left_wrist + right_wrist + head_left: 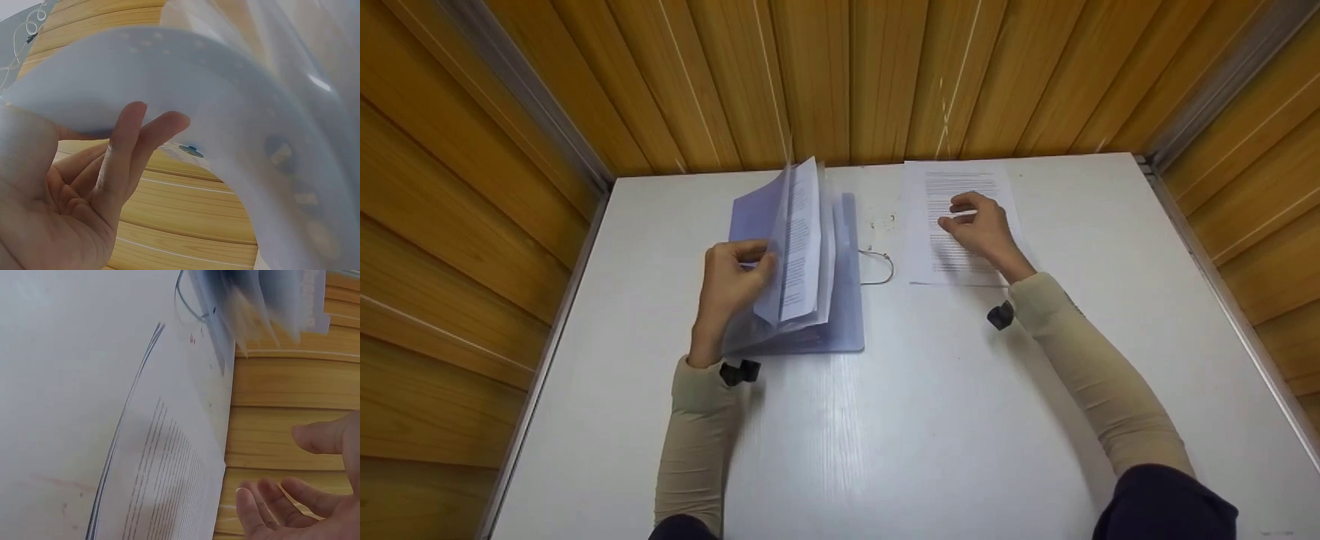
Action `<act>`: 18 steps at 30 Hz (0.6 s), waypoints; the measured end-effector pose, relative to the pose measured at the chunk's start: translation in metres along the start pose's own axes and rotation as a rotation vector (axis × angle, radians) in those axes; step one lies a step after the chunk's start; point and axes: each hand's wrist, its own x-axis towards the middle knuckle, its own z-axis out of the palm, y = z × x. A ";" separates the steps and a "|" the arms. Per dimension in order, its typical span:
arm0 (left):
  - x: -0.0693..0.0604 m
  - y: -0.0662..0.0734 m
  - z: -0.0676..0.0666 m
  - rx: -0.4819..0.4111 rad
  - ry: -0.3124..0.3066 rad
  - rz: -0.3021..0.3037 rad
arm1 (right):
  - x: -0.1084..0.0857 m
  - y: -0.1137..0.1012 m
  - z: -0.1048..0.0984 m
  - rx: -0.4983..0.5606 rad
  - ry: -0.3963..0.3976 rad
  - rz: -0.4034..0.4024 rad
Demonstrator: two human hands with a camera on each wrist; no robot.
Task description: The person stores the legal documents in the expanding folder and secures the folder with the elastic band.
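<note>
A blue document folder (849, 330) lies spread on the table with its clear sleeves standing half turned, a printed sheet (802, 247) inside one. At the left edge of these sleeves my left hand (731, 279) pinches a clear sleeve (771, 296). In the left wrist view the held translucent sleeve (185, 73) bows in a wide curve past the fingers. My right hand (981, 229) hovers over a thin stack of printed paper (919, 259), fingers bent loosely and thumb apart. The right wrist view shows nothing between the right hand's thumb and fingers (278, 500).
From the folder's right side a thin looped cord (892, 270) reaches onto the white table (885, 435). Wood-patterned panels (877, 82) rise along the back and both sides. Small dark marks (885, 221) dot the tabletop between folder and paper.
</note>
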 end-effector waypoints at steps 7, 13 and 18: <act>-0.001 0.001 -0.001 0.003 0.008 0.016 | 0.007 0.026 -0.020 -0.062 0.047 0.023; -0.002 0.000 0.000 0.004 0.008 0.014 | 0.007 0.044 -0.034 -0.128 0.075 0.105; -0.001 0.000 0.001 0.003 0.009 0.004 | 0.005 0.054 -0.044 -0.169 0.077 0.182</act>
